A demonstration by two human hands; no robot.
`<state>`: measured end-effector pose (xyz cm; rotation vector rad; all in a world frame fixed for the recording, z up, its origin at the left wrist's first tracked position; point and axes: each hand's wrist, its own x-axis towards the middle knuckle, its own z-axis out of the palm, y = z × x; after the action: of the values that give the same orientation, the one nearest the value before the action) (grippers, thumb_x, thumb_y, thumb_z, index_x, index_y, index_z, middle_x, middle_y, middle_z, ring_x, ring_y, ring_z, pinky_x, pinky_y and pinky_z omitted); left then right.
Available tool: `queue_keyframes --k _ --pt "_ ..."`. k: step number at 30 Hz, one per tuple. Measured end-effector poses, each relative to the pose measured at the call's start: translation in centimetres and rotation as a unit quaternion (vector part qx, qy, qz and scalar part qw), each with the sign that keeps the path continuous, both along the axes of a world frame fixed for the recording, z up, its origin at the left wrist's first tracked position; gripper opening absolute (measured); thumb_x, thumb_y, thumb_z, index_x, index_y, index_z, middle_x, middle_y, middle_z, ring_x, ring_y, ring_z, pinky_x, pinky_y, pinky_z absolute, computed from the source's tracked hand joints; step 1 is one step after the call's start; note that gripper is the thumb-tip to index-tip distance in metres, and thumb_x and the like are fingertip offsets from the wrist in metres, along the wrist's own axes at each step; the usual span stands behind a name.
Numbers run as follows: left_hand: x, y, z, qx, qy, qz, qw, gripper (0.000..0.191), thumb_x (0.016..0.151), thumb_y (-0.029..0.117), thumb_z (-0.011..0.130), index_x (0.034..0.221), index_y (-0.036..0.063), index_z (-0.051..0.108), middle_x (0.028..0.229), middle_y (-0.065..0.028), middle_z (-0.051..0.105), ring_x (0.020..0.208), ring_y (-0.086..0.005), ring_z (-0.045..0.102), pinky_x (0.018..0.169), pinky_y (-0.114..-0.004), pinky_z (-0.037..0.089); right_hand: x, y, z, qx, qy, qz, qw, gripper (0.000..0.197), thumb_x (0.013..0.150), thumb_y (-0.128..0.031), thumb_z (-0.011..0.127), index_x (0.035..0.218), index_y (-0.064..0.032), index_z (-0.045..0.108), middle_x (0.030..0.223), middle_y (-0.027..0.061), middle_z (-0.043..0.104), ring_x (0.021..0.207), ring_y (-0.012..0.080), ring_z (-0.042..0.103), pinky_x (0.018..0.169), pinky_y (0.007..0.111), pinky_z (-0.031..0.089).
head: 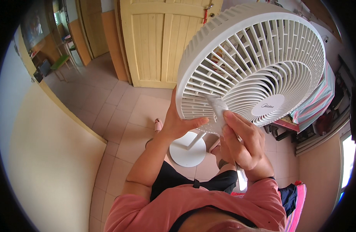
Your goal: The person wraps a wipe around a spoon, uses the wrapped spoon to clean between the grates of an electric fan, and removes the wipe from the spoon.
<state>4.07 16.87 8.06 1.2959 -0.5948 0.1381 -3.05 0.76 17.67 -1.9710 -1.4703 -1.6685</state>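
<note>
A white Midea pedestal fan (267, 106) stands tilted in front of me, its round plastic grille facing up. My left hand (182, 123) grips the grille's lower left rim, thumb on the front bars and fingers behind. My right hand (243, 136) pinches a whitish cloth or wipe (218, 108) wrapped over a flat tool. The wrapped end touches the grille bars left of the hub. A shiny handle (242, 178), perhaps a metal utensil's, sticks out below my right hand. The fan's round white base (188, 153) rests on the floor between my feet.
A yellow wooden door (154, 46) stands beyond the fan. A low wall (59, 116) runs along the left. At the right are a striped cloth (317, 98) over furniture and shoes beneath. A green-topped stool (60, 62) is at the far left; a pink striped cloth (297, 206) lies beside me.
</note>
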Motion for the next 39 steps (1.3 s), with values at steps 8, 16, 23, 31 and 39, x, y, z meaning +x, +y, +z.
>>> queue_keyframes --k 8,16,23,31,39 --pt "1.4 -0.1 -1.5 0.034 -0.038 0.023 0.998 0.095 0.06 0.027 0.086 0.133 0.0024 0.029 0.119 -0.0106 0.05 0.108 -0.0197 0.051 0.09 -0.034 0.045 1.5 2.2 0.6 0.011 -0.014 -0.017 1.0 0.012 0.065 0.003 0.062 0.072 0.0054 0.052 0.093 0.0252 0.061 0.069 0.0248 0.064 0.057 0.029 0.056" --pt "0.7 0.0 -0.7 0.007 -0.004 0.029 1.0 0.086 0.062 0.027 0.086 0.127 -0.0003 0.037 0.116 -0.0116 0.054 0.106 -0.0183 0.053 0.089 -0.033 0.046 -0.7 -0.9 0.3 0.0 0.0 0.01 1.0 0.012 0.067 0.005 0.063 0.074 0.0068 0.053 0.092 0.026 0.062 0.07 0.0276 0.065 0.056 0.03 0.058" --pt "0.7 -0.2 -0.8 0.007 -0.032 0.043 0.999 0.08 0.064 0.025 0.085 0.124 -0.001 0.039 0.115 -0.0112 0.055 0.105 -0.0191 0.055 0.089 -0.032 0.045 -0.2 -0.4 0.4 0.019 -0.031 0.069 0.997 0.013 0.068 0.007 0.063 0.072 0.0067 0.05 0.09 0.0273 0.061 0.068 0.0275 0.066 0.054 0.032 0.058" --pt "1.2 -0.7 -2.1 0.04 -0.049 0.09 0.994 0.076 0.063 0.023 0.084 0.122 0.0011 0.041 0.11 -0.0093 0.056 0.102 -0.0189 0.055 0.088 -0.032 0.045 1.5 2.0 0.7 0.039 -0.002 0.026 0.999 0.012 0.068 0.004 0.064 0.074 0.0062 0.053 0.093 0.0264 0.061 0.07 0.0264 0.066 0.058 0.029 0.058" --pt "1.2 -0.2 -1.4 0.025 -0.016 0.076 0.997 0.073 0.062 0.028 0.085 0.117 0.0015 0.046 0.105 -0.0085 0.059 0.097 -0.0191 0.058 0.083 -0.031 0.047 1.6 2.2 0.7 0.045 0.01 0.01 0.999 0.012 0.066 0.005 0.064 0.073 0.005 0.053 0.097 0.024 0.061 0.069 0.0247 0.065 0.056 0.027 0.056"
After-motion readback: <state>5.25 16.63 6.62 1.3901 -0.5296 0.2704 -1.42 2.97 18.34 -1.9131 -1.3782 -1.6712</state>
